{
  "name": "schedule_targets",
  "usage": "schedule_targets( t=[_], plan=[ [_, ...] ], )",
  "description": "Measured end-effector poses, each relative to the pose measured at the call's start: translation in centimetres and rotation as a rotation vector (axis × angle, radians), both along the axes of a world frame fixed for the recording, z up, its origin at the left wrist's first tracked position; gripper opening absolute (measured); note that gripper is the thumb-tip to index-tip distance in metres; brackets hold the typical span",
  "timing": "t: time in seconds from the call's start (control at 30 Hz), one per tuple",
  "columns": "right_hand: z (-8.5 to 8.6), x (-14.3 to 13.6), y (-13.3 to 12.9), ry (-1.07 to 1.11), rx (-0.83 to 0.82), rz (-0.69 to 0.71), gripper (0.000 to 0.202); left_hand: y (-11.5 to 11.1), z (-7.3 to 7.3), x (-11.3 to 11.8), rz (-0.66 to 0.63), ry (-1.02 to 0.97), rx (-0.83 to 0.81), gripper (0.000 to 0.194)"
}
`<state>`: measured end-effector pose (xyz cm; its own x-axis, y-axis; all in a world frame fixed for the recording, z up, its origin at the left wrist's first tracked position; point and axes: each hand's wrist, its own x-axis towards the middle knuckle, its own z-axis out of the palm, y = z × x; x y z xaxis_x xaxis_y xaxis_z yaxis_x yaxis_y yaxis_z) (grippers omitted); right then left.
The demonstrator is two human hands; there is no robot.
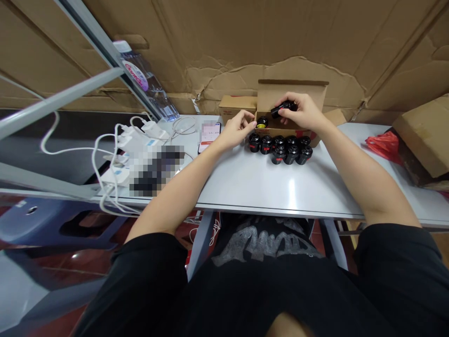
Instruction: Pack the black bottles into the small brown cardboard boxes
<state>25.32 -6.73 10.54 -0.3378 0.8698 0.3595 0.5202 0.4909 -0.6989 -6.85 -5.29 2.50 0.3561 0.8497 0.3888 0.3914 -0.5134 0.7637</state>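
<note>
An open cardboard box (288,133) stands on the white table, its lid raised at the back. My right hand (300,110) is closed round a black cylindrical part (279,110), tilted over the box. At the box's left end is my left hand (239,128), fingers bent against the box edge, closed on that edge. Just beside its fingertips, inside the box, sits a black part with a yellow ring (261,123). Several black capped parts with red marks (278,153) stand in rows in front of the box, on the table.
A phone (209,135) lies left of my left hand. White power strips (128,150) with tangled cables and a water bottle (147,84) are farther left. On the right are a red plastic bag (384,145) and a cardboard box (426,133). Another small box (236,105) stands behind my left hand.
</note>
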Motion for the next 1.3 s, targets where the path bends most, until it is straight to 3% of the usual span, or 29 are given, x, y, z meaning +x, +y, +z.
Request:
schedule_targets(
  t=[0.27, 0.63, 0.93, 1.2, 1.3],
  plan=[
    [-0.1, 0.3, 0.3, -0.077, 0.09, 0.068, 0.044, 0.1, -0.1, 0.0, 0.005, -0.008, 0.006, 0.024],
    [1.8, -0.8, -2.4, -0.348, 0.114, -0.085, 0.057, -0.3, 0.2, -0.1, 0.008, -0.019, -0.006, 0.026],
    [1.3, -1.1, -1.9, -0.391, 0.076, -0.056, 0.083, -0.5, 0.5, 0.0, 0.02, -0.005, -0.016, 0.023],
    [0.6, -2.2, 0.7, -0.493, 0.08, -0.082, 0.055, -0.1, 0.2, 0.1, -0.001, -0.013, -0.013, 0.024],
    [0.3, -2.9, 1.5, -0.574, 0.101, -0.077, 0.054, 0.0, 0.1, 0.1, 0.001, -0.013, -0.01, 0.024]
  ],
)
